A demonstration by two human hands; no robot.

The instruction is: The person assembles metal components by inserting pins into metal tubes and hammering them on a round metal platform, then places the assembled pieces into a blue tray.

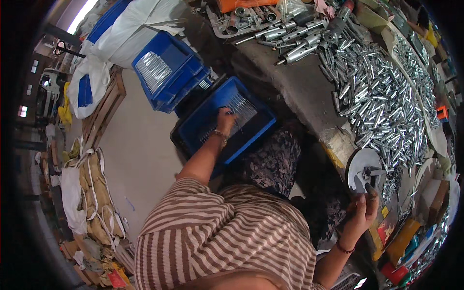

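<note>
Blue plastic crate [258, 126] on the floor at the person's left, partly under the bench [299, 87]. It holds a thin layer of silver rods [240, 107] lying side by side; most of the crate floor is bare. The left hand [225, 119] reaches down into it, fingers curled onto the rods; whether it grips any I cannot tell, the hand covers them.

A 2nd blue crate [169, 72] stands just beyond, also with a bundle of rods [153, 70] inside. White sacks [130, 34] behind it.

Right hand [363, 209] is up at the bench edge, fingers closed round a small dark piece [369, 187] that sticks up past the fingertips. Just above it sits a round white disc [363, 163] with a small metal fitting on it.

The bench carries a large heap of shiny metal sleeves [382, 101], spread loose along its right side, far more than anything in the crates. Bigger steel parts [295, 36] lie at the far end.

Judging by this: the work looks mid-run. Rods are being taken from the near crate, 1 hand at the supply and 1 at the disc. The near crate is low, the 2nd has some stock, and the heap of sleeves suggests plenty is left to go through. No finished pile that I can pick out for certain.
</note>
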